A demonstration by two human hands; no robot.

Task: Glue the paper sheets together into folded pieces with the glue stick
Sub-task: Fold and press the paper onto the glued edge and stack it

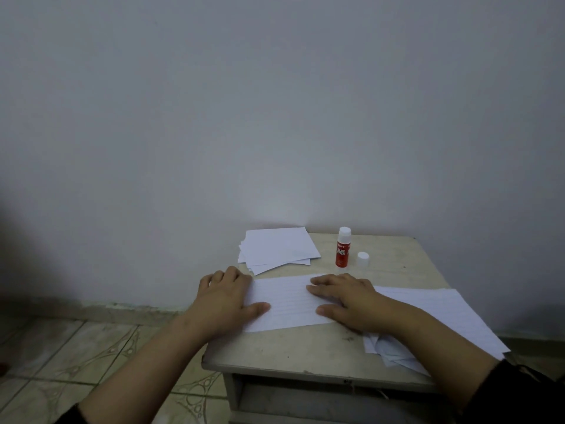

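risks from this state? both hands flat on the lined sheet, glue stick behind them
1. The glue stick stands upright with its cap off beside it; a reaching hand could topple it, and the glue may dry.
2. The left hand and right hand press the lined sheet; uneven pressure could skew the fold.
3. The loose sheets overhang the table edge under the right forearm and could slide off.

It looked like a plain room in a home: a bare pale wall (275,102) rose at twelve o'clock, patterned floor tiles (76,362) spread at eight o'clock, and a small worn bench (290,350) stood against the wall at five o'clock.
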